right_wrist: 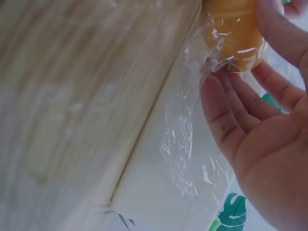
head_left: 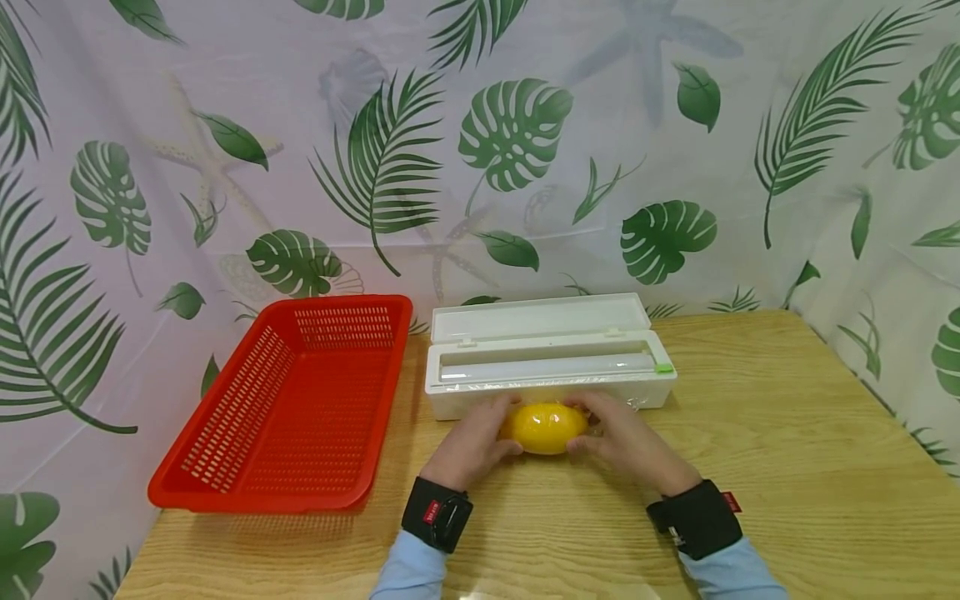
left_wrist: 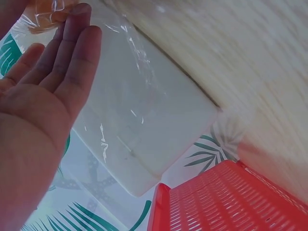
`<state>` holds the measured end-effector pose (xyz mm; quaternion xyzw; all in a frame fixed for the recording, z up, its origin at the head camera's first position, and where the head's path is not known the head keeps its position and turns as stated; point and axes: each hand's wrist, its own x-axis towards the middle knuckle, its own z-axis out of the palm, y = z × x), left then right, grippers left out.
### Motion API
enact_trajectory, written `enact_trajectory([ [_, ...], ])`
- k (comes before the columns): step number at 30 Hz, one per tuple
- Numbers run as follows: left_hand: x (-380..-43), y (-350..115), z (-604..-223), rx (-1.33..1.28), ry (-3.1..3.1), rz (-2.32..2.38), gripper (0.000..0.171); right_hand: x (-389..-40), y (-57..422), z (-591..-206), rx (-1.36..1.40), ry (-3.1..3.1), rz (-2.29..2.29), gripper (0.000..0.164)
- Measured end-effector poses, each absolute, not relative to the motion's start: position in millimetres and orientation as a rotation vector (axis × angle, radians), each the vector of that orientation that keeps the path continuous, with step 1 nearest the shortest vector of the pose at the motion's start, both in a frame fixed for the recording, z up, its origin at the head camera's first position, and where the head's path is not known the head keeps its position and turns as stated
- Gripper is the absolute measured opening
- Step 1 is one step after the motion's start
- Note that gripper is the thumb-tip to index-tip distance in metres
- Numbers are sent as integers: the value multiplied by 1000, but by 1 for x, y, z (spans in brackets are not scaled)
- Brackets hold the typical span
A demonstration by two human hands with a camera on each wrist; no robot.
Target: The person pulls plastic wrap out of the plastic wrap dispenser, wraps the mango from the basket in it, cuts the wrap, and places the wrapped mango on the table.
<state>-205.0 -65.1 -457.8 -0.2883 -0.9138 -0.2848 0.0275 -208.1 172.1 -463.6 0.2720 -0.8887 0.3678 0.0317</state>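
A glossy yellow oval fruit (head_left: 544, 428), its exact kind unclear, is wrapped in clear cling film (right_wrist: 182, 144) just in front of a white film dispenser (head_left: 551, 393). My left hand (head_left: 474, 440) holds the fruit's left end between thumb and fingers. At the right end, my right hand (head_left: 628, 442) grips it with thumb and fingertips, beside crinkled film. Loose film spreads across the dispenser's front in both wrist views. The dispenser's lid (head_left: 540, 318) stands raised, and a film roll (head_left: 547, 367) lies inside.
To the left, a red plastic basket (head_left: 392, 392) with slotted walls sits on the wooden table (head_left: 795, 433). A leaf-patterned cloth (head_left: 585, 108) hangs behind the table and along its sides. A green piece (head_left: 663, 368) is at the dispenser's right end.
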Motion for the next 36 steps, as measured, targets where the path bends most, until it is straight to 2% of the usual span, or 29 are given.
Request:
enact_trajectory([
  [10,-204,-65,-455,-875,-2852,-928,41,-209,172,-462,762,-2764,1197,44],
  [17,-203,-65,-452,-867,-2907,-891,42,-209,172,-462,709,-2805,1193,43],
  [36,-206,-62,-459,-870,-2959,-849,32,-209,170,-465,751,-2842,1171,39],
])
